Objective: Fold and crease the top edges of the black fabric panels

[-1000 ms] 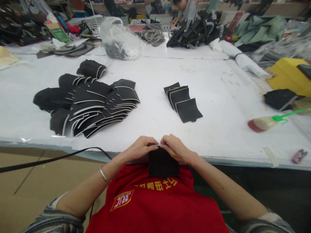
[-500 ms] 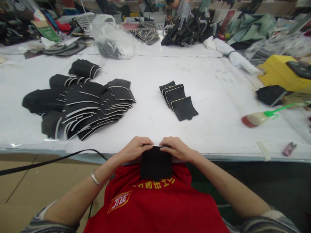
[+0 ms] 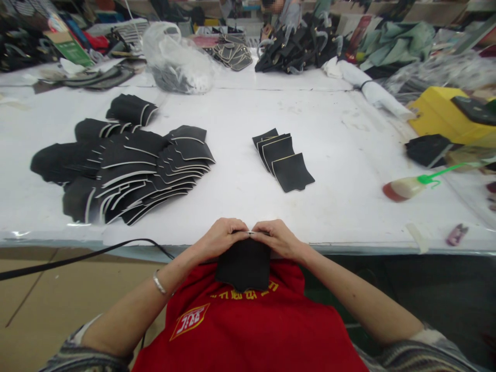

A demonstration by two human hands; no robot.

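Note:
Both my hands pinch the far edge of a black leather-like panel (image 3: 244, 266) that hangs over the table's front edge against the red apron. My left hand (image 3: 222, 236) grips it just left of centre, thumb on top. Close beside it, my right hand (image 3: 277, 237) holds the same edge, the thumb tips nearly touching. A thin pale line of the panel's edge shows between them. Farther in on the table lies a small overlapping stack of similar black panels (image 3: 293, 173). To the left spreads a large fanned pile of black pieces (image 3: 132, 160) with pale edges.
At right lie a squeeze bottle (image 3: 403, 188) with a green spout, a yellow box (image 3: 442, 113) and a small pink clipper-like tool (image 3: 457, 234). A clear plastic bag (image 3: 174, 59), black bags (image 3: 298, 49) and a white roll (image 3: 375, 93) are farther back. A person (image 3: 289, 13) is behind.
My hands have drawn closer together along the panel's far edge. The panel has tilted slightly, its near end shifting a little left and toward me.

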